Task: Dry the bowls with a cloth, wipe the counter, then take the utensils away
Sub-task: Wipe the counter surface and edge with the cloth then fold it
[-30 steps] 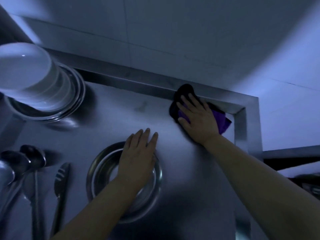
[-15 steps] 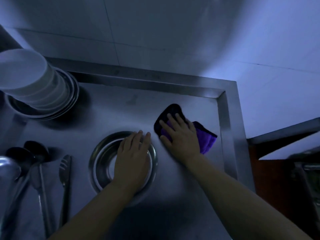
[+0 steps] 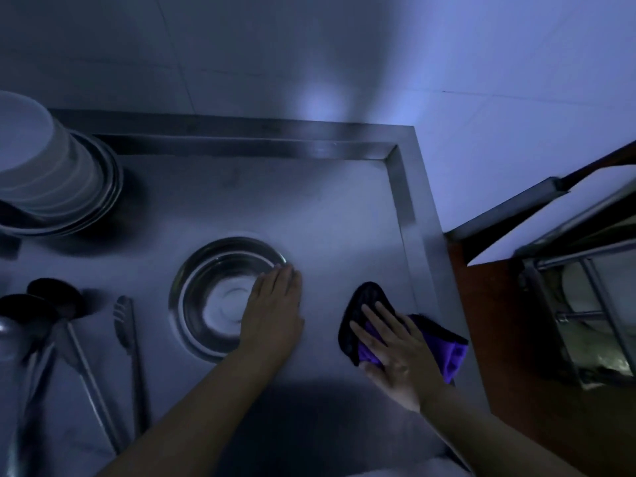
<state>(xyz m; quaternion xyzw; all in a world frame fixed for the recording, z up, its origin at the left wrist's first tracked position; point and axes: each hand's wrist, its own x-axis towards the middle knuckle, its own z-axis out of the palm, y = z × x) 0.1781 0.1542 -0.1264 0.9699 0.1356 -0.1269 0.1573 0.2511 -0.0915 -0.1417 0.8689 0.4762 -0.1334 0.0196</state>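
Two hands are seen on the steel desk point(image 3: 309, 201). No writing or labels can be read on anything; the light is dim and blue.

The right hand point(image 3: 395, 352) is laid flat on a purple and black cloth point(image 3: 447, 349). Its fingers point(image 3: 370, 320) are straight and spread, and the cloth is pressed down under them, not gripped. Part of the cloth sticks out past the fingertips and to the right of the hand, near the raised right edge of the desk.

The left hand point(image 3: 273, 311) is laid flat too, with its fingers point(image 3: 282, 277) straight and close together, holding nothing. The right side of a round metal bowl point(image 3: 213, 294) is covered by them, and the fingertips reach its rim.

Left of the left fingers, well apart, tongs point(image 3: 129, 339) and dark ladles point(image 3: 51, 304) lie on the desk. Far beyond them, at the back left, white bowls point(image 3: 34, 160) are stacked on metal plates point(image 3: 106, 187).
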